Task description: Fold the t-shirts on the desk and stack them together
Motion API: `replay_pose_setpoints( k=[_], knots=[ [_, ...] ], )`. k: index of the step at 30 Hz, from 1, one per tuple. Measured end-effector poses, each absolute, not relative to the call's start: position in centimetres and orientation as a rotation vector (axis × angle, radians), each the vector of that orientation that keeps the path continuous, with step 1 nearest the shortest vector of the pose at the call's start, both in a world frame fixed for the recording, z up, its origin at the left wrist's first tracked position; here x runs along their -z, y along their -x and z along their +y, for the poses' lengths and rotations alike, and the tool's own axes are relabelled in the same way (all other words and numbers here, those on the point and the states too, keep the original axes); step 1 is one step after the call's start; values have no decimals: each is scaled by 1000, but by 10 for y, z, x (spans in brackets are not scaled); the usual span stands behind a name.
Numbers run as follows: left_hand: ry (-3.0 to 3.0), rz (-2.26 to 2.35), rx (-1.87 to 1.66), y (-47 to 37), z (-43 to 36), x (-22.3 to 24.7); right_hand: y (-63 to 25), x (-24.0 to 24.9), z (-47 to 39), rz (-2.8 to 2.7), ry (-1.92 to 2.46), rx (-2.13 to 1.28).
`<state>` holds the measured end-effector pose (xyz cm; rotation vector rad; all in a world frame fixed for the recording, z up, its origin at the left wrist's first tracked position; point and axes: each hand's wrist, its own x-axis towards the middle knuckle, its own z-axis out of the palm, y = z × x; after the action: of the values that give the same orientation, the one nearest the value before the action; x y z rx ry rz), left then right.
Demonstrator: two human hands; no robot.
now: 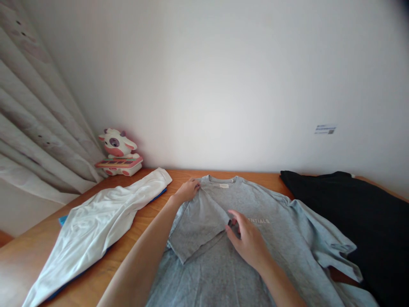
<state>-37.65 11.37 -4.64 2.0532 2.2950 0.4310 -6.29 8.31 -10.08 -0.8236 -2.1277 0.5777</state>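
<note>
Here a gray T-shirt [204,285] lies on the wooden table [147,221], its left-side sleeve [201,234] turned inward. The right hand [247,236] has thumb and forefinger narrowly parted at the sleeve's hem; farther, the left hand [188,189] touches the shoulder. I can't tell whether either grips cloth. Beyond sits a cow-shaped toy keyboard [119,153].

T-shirt [283,230] lies on table [123,249], right of toy [119,153].
</note>
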Motion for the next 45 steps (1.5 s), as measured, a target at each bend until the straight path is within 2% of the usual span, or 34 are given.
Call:
replay_pose_setpoints(
  k=[5, 9, 14, 19, 23, 27, 33, 45],
  knots=[
    [-1900, 2520, -543, 392, 121, 38, 63, 101, 83, -2158, 828, -563],
    [-1966, 2466, -551, 383, 102, 37, 62, 98, 82, -2208, 822, -563],
    [-2094, 2287, -477, 365, 25, 27, 61, 97, 84, -2222, 814, -564],
    [-1895, 2236, -337, 359, -63, 4, 61, 100, 83, -2246, 808, -597],
    [-1754, 2217, -369, 350, -102, 2, 74, 99, 93, -2218, 1058, -666],
    [-1729, 2256, -504, 338, -112, 13, 107, 88, 117, -2220, 1322, -722],
    [-1697, 2421, -673, 329, -109, 26, 160, 74, 152, -2283, 1297, -712],
    [-1738, 2395, -712, 339, -111, 42, 288, 59, 177, -2446, 1038, -849]
  ],
)
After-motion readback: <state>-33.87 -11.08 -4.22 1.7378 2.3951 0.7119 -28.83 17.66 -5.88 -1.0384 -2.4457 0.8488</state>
